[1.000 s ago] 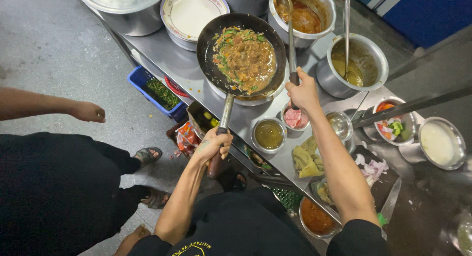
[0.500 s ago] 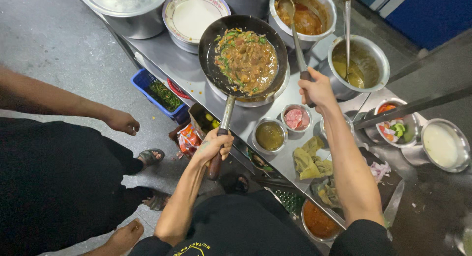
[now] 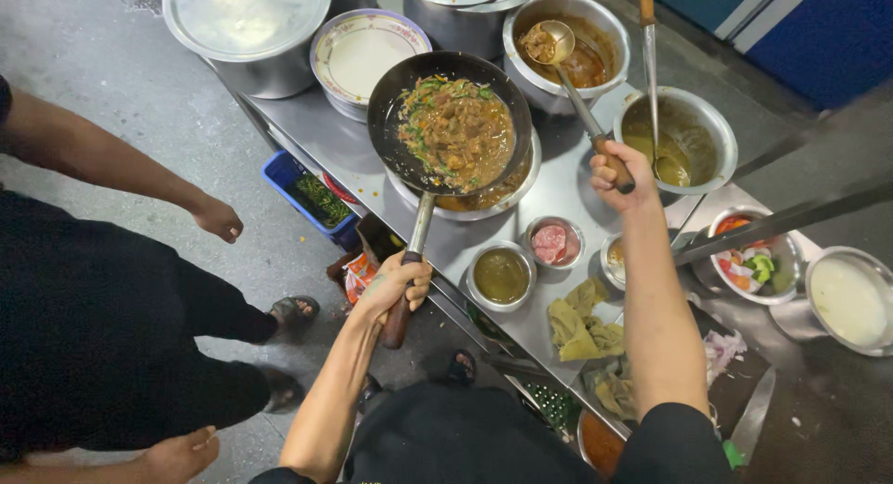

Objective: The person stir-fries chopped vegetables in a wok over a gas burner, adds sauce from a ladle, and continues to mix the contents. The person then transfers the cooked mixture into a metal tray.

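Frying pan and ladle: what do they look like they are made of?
Frying pan: dark, matte metal, perhaps iron or carbon steel; its handle is bare metal ending in a brown, seemingly wooden grip. Ladle: shiny silver metal, probably stainless steel, with a brown grip in the right hand.

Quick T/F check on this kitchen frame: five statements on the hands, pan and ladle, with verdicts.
1. The left hand grips the handle of the black frying pan. True.
2. The frying pan is empty. False: it holds brown curry with green herbs.
3. The right hand holds the long steel ladle. True.
4. The ladle's bowl is over the small steel bowl of pink paste. False: it is over the large steel pot of brown gravy.
5. Another person's hand touches the pan. False: it hangs apart, over the grey floor.
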